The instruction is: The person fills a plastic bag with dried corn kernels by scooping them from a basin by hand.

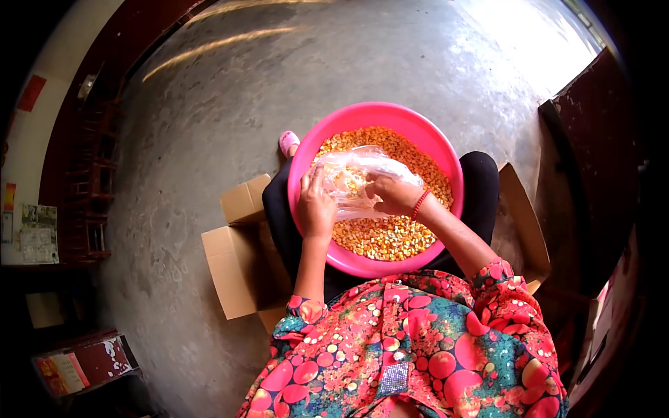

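Note:
A pink basin [333,259] rests on my lap, filled with loose yellow-orange corn kernels [390,240]. Over the kernels lies a clear plastic bag [369,161] with some corn showing through it. My left hand [318,209] grips the bag's left side at the basin's inner edge. My right hand [398,197], with a red bead bracelet [420,205] at the wrist, reaches into the bag's opening with curled fingers. Whatever its fingers hold is hidden.
Open cardboard boxes stand beside my legs, one at left [233,268] and one at right [526,223]. Grey concrete floor [230,125] spreads ahead. Wooden chairs [94,181] line the left wall, and a dark wooden piece [592,153] stands at right.

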`<state>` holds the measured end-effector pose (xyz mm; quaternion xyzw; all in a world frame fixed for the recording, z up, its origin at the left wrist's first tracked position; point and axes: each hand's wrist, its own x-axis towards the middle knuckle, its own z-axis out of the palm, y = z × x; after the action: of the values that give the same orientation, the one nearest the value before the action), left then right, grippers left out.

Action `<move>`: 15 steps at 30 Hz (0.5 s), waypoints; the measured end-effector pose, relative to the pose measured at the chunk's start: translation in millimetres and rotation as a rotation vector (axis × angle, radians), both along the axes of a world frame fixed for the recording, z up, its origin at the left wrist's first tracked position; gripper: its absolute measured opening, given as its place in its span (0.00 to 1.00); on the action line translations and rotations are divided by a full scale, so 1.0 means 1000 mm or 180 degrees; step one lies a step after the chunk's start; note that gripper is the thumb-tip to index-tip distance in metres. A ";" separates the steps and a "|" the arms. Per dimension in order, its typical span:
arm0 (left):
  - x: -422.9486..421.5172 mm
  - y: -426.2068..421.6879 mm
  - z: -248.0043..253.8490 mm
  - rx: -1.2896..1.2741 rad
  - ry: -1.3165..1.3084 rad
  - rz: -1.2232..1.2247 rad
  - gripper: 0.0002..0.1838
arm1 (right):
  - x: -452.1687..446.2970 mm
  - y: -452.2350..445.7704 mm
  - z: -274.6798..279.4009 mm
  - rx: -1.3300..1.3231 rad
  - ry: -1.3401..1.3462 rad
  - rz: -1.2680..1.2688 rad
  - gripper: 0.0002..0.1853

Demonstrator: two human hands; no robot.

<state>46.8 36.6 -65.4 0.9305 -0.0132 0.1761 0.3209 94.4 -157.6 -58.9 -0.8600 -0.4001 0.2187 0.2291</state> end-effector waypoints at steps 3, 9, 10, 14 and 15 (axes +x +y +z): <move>0.003 -0.003 -0.007 0.0072 0.0204 0.0171 0.28 | -0.003 0.005 -0.002 0.1021 -0.0066 -0.0083 0.26; 0.002 -0.007 -0.004 -0.0199 0.0049 0.0331 0.30 | 0.001 0.003 0.017 0.1126 0.0882 0.0205 0.16; 0.002 -0.006 -0.002 -0.0154 -0.0045 0.0346 0.31 | -0.002 0.000 0.043 0.1690 0.1599 -0.0129 0.12; 0.002 -0.004 0.003 -0.0301 -0.0033 0.0444 0.32 | 0.002 -0.038 0.084 0.3135 0.2309 -0.1217 0.11; 0.003 -0.004 0.005 -0.0256 -0.0238 0.0408 0.32 | 0.008 -0.046 0.078 0.3232 0.2062 -0.1640 0.12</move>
<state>49.8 32.5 -60.0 0.9086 0.0415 0.2312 0.3453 102.2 -203.3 19.4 -0.6039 -0.1455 0.1887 0.7606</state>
